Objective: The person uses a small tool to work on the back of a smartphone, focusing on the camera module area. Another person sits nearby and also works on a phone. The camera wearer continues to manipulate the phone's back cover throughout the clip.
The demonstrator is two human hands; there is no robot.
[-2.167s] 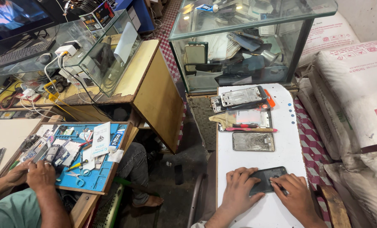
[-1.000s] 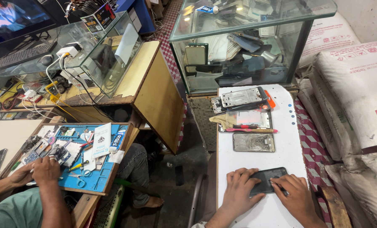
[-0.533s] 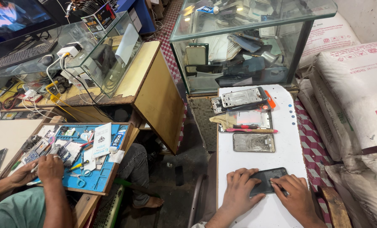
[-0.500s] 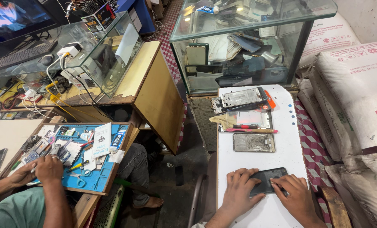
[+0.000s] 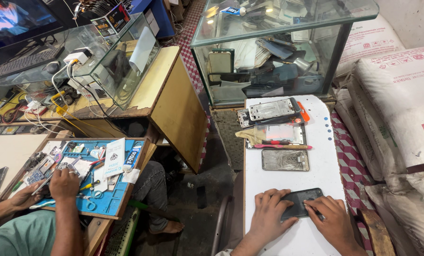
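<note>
A person's left hand (image 5: 267,215) and right hand (image 5: 334,223) clamp a dark rectangular smartphone (image 5: 301,202) on the white narrow table (image 5: 323,142), near a cracked grey phone panel (image 5: 285,160).

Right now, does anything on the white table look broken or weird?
Yes. The flat phone screen panel lying in the middle of the white table looks cracked all over with scratchy lines. Behind it, an opened phone frame lies tilted with its insides showing. Both hands press on a dark phone.
</note>
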